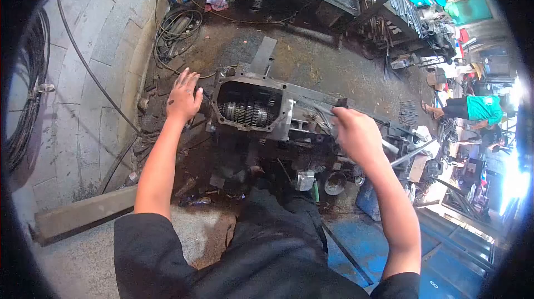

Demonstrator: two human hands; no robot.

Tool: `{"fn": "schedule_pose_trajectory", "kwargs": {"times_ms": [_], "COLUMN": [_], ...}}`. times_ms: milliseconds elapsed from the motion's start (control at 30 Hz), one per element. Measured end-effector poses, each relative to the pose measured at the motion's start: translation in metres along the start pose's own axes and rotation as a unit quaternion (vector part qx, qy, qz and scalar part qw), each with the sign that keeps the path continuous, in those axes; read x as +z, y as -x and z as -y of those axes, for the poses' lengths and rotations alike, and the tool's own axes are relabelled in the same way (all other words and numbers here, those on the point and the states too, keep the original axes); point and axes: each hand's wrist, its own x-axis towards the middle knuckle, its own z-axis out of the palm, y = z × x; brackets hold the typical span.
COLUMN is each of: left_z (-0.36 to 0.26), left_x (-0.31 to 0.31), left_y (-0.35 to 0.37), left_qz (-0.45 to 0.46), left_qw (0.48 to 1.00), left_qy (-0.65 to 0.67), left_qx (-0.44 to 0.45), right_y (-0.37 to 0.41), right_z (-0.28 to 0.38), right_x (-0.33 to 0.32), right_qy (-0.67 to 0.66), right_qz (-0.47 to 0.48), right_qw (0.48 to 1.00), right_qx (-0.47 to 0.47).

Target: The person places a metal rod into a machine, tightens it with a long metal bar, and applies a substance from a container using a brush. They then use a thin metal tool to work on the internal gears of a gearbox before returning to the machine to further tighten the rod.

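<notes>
In front of me stands a gearbox with an open, rectangular top in its metal housing. Inside the opening, toothed gears sit side by side on a shaft. To the left of the housing is my left hand, its fingers spread and nothing in them. My right hand is over the right part of the gearbox, with its fingers curled in and their tips pointing down at metal parts there. Whatever these fingers hold, if anything, is hidden by the hand. A flat metal bar sticks out beyond the far side of the housing.
A coiled hose lies by the block wall at left. A long beam rests on the floor near me. Metal stock fills a rack at back right. A person in a green shirt is at far right.
</notes>
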Motion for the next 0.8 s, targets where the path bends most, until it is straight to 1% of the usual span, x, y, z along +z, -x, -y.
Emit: {"fn": "schedule_pose_trajectory", "kwargs": {"times_ms": [33, 67, 100, 133, 167, 233, 267, 300, 333, 367, 433, 467, 500, 567, 600, 633, 667, 700, 767, 800], "left_z": [0.0, 0.001, -0.002, -0.007, -0.023, -0.073, -0.111, -0.144, -0.18, -0.212, -0.263, -0.286, -0.305, -0.334, -0.343, -0.35, -0.356, -0.36, -0.365, -0.368], "left_x": [-0.001, -0.002, -0.004, -0.004, -0.006, -0.016, -0.018, -0.017, -0.006, 0.006, 0.034, 0.049, 0.06, 0.065, 0.066, 0.069, 0.07, 0.07, 0.068, 0.066], "left_y": [-0.002, -0.005, -0.007, -0.007, -0.008, 0.0, 0.009, 0.02, 0.037, 0.054, 0.087, 0.101, 0.111, 0.121, 0.122, 0.126, 0.126, 0.126, 0.126, 0.125], "left_qz": [-0.001, -0.001, 0.0, -0.084, -0.085, -0.223, -0.203, -0.178, -0.127, -0.075, 0.056, 0.068, 0.082, 0.112, 0.14, 0.14, 0.112, 0.082, 0.065, 0.058], "left_qw": [1.0, 0.999, 0.997, 0.992, 0.991, 0.963, 0.955, 0.956, 0.944, 0.94, 0.917, 0.905, 0.893, 0.878, 0.882, 0.882, 0.881, 0.879, 0.884, 0.877], "left_qy": [0.0, 0.038, 0.076, 0.098, 0.099, 0.152, 0.212, 0.232, 0.304, 0.332, 0.39, 0.414, 0.437, 0.462, 0.446, 0.447, 0.454, 0.459, 0.449, 0.471], "left_qx": [0.004, -0.008, -0.017, -0.014, -0.008, -0.027, -0.027, 0.026, 0.019, 0.029, 0.064, 0.07, 0.076, 0.059, 0.058, 0.056, 0.079, 0.102, 0.116, 0.079], "right_y": [0.018, 0.039, 0.062, 0.086, 0.108, 0.15, 0.166, 0.18, 0.191, 0.199, 0.209, 0.213, 0.215, 0.213, 0.214, 0.214, 0.209, 0.205, 0.194, 0.18], "right_z": [-0.02, -0.033, -0.041, -0.046, -0.051, -0.059, -0.062, -0.061, -0.061, -0.06, -0.056, -0.053, -0.051, -0.047, -0.045, -0.045, -0.045, -0.044, -0.04, -0.035], "right_x": [0.006, 0.004, 0.007, 0.011, 0.018, 0.041, 0.051, 0.063, 0.072, 0.079, 0.089, 0.093, 0.094, 0.097, 0.1, 0.105, 0.106, 0.105, 0.094, 0.078], "right_qy": [-0.11, -0.209, -0.21, -0.362, -0.502, -0.513, -0.53, -0.549, -0.564, -0.577, -0.574, -0.593, -0.6, -0.621, -0.62, -0.635, -0.65, -0.65, -0.711, -0.713], "right_qz": [-0.05, -0.014, -0.017, 0.017, 0.05, 0.021, 0.034, 0.036, 0.045, 0.053, 0.087, 0.091, 0.094, 0.086, 0.088, 0.075, 0.062, 0.064, 0.05, 0.055], "right_qw": [0.992, 0.974, 0.973, 0.916, 0.829, 0.808, 0.782, 0.753, 0.735, 0.718, 0.704, 0.686, 0.684, 0.652, 0.651, 0.637, 0.624, 0.625, 0.541, 0.528], "right_qx": [0.038, 0.092, 0.098, 0.174, 0.241, 0.288, 0.328, 0.362, 0.374, 0.384, 0.41, 0.411, 0.404, 0.427, 0.43, 0.431, 0.43, 0.427, 0.448, 0.457]}}
